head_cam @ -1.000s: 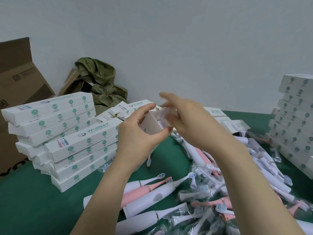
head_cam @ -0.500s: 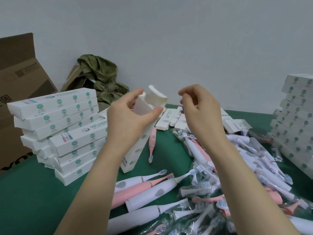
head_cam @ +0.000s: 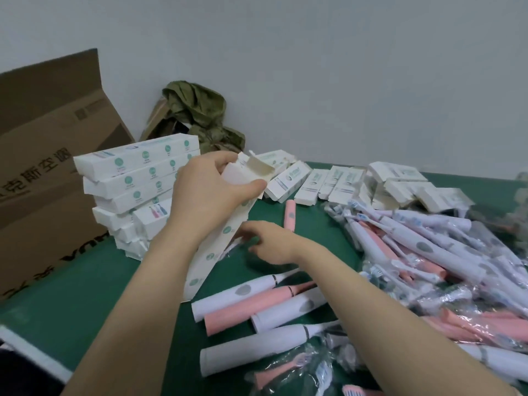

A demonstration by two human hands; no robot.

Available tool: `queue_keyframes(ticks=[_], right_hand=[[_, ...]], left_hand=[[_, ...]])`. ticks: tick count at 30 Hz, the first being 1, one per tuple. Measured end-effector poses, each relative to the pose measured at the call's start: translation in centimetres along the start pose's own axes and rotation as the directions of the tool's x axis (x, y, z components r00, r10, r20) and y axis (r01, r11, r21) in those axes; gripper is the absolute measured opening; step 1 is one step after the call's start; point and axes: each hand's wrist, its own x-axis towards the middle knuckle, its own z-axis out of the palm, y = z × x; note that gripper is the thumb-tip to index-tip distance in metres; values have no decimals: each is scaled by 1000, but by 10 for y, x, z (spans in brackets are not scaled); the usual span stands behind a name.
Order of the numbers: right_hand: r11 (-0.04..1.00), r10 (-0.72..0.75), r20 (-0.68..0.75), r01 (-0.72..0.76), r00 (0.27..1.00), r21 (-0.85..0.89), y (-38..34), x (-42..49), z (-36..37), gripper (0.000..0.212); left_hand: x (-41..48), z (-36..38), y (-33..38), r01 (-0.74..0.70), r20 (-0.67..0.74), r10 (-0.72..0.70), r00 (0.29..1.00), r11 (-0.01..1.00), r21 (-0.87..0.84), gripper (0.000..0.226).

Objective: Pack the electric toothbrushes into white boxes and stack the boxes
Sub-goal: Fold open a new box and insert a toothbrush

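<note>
My left hand (head_cam: 208, 192) grips the upper end of a long white box (head_cam: 217, 252). The box leans steeply, its top flap (head_cam: 258, 167) open and its lower end down on the green table (head_cam: 85, 295). My right hand (head_cam: 268, 244) is low over the table just right of the box, fingers blurred and pointing at a clear wrapper (head_cam: 228, 252); whether it holds anything I cannot tell. A lone pink toothbrush (head_cam: 290, 215) lies just beyond it. White and pink toothbrushes (head_cam: 237, 295) lie in front of me.
A stack of closed white boxes (head_cam: 137, 178) stands at the left, behind my left hand. Loose boxes (head_cam: 314, 184) line the back. A big pile of bagged toothbrushes (head_cam: 428, 247) fills the right. A brown carton (head_cam: 43, 172) and green cloth (head_cam: 200, 115) sit far left.
My right hand has dropped from beside the box's open top down to the table near the box. My left hand still grips the box, which is now tilted more.
</note>
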Motion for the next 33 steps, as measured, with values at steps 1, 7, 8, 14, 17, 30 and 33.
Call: queue_keyframes(ticks=[1,7,8,14,17,30,33], right_hand=[[1000,-6,32,7,999,-13,1,4,2,53],[969,-63,103,86,993,-232,12,18,12,41],[965,-45,87,66,995,-254,15,18,11,37],[940,1,-62,-22,998,-340,20,2,-14,11],[991,122,-277,-134,953,-26,21,-16,-43,15],[537,161,-377,239,912,809,-18,-91,-119,22],[794,79,-220,72,972,604,-23,-91,-108,34]], left_hand=[[1,-1,-1,6,4,-6,1000,1000,-4,42],[6,3,-8,22,29,-23,999,1000,7,57],[6,5,-9,30,35,-30,999,1000,5,60],[6,14,-6,24,33,-24,999,1000,7,64],[3,26,-3,-5,48,4,999,1000,12,67],[-20,85,17,-106,65,106,992,994,-13,64],[-23,86,19,-89,71,93,993,995,-50,49]])
